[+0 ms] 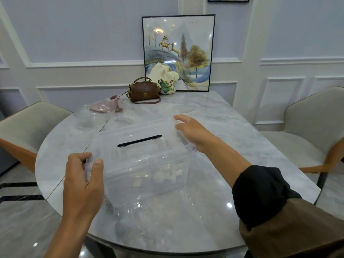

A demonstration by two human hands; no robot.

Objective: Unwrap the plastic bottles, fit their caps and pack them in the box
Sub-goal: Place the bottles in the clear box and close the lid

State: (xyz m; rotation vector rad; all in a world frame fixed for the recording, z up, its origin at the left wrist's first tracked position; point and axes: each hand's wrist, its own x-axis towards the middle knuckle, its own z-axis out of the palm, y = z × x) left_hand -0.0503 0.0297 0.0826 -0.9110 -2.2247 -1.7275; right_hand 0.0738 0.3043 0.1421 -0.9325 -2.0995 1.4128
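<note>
Left hand (83, 180) sits at the near left corner of the clear plastic storage box (147, 164), fingers curled and thumb pressed over the rim, gripping that corner along with what looks like a bit of crinkled clear wrap. Beyond it, far left on the pale marble-patterned surface (232, 127), lies a loose clear plastic wrapper (87, 118) with a crumpled pinkish bag (106, 106) just behind it.

Moving right, the box stands in the middle of the surface, tilted a little, with a black bar handle (139, 140) across its top. Pale shapes show through its near wall at the bottom, too blurred to make out as bottles or caps. More clear film (134, 211) is bunched against the near foot of the box.

Farther back, a small brown leather handbag (144, 92) stands by the wall, a cream cloth bag with a green print (165, 81) just to its right, both in front of a black-framed picture of deer and trees (178, 53) leaning on the wall.

On the right, the right hand (191, 130) reaches over the box's far right corner, fingers loosely spread and partly bent, touching the rim; I cannot tell whether it actually grips. Its dark sleeve (260, 192) is pushed up the forearm. Grey upholstered chairs (307, 118) flank the surface.
</note>
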